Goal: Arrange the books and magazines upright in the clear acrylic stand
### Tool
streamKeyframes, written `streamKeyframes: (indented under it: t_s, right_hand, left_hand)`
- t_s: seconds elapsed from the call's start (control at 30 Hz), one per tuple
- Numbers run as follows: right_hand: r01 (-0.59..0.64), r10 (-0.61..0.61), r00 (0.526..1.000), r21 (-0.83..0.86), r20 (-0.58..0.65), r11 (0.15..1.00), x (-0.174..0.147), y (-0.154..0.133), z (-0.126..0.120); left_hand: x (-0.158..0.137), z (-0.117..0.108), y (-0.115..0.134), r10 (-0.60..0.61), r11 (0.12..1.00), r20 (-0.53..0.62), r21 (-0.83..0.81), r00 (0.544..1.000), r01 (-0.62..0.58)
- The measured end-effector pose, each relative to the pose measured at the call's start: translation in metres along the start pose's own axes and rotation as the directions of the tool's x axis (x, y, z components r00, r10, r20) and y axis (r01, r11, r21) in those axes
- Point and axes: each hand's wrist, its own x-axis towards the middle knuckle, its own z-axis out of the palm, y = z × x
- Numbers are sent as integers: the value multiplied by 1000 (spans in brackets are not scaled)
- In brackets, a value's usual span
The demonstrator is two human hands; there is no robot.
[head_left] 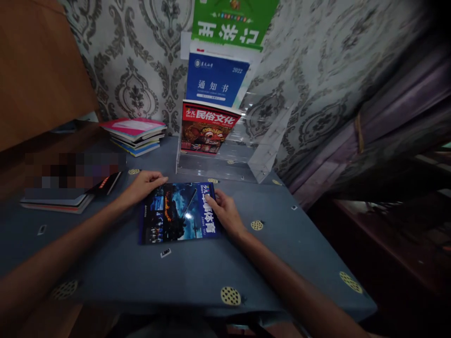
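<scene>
A blue book [179, 218] with a dark battle-scene cover lies on its side, with its title strip toward the right. My right hand [228, 211] grips that right edge, thumb on top of the cover and fingers underneath. At the book's upper left edge, my left hand [150, 182] is closed with the fingers curled, and the thumb lies along the edge. Just behind the book stands a clear acrylic display rack [266, 157]. Its left side holds a red magazine-like book [206, 131], a blue booklet [216, 82] above it and a green book [236, 23] at the top.
A stack of books [136, 134] sits at the back left against the patterned wall [137, 89]. More books [59, 202] lie at the left, partly blurred. The tablecloth [197, 277] is grey-blue with pineapple prints. A purple curtain [338, 145] hangs beyond the table's right edge.
</scene>
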Motion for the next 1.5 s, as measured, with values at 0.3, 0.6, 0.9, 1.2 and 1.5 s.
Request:
streamKeyframes:
  t_s: [0.3,0.6,0.9,1.2,1.5]
  right_hand:
    - [110,-200,979,-764,-25,636,2,-8,-19]
    - [574,-270,814,-642,514,509,-5,-16,49]
    - [505,-241,863,-721,445,475,1,1,11]
    - [359,-279,933,-630,227,689,1,5,-32]
    - [376,-299,926,-633,230,677,4,11,-32]
  left_hand:
    - [-33,37,-1,400,716,183,549,898,-431]
    - [-47,49,-12,445,673,235,550,864,-495]
    - [-47,49,-12,463,663,219,557,859,-499]
    - [-43,44,-8,399,646,274,593,875,-480]
    - [-40,39,0,315,611,375,623,872,-489]
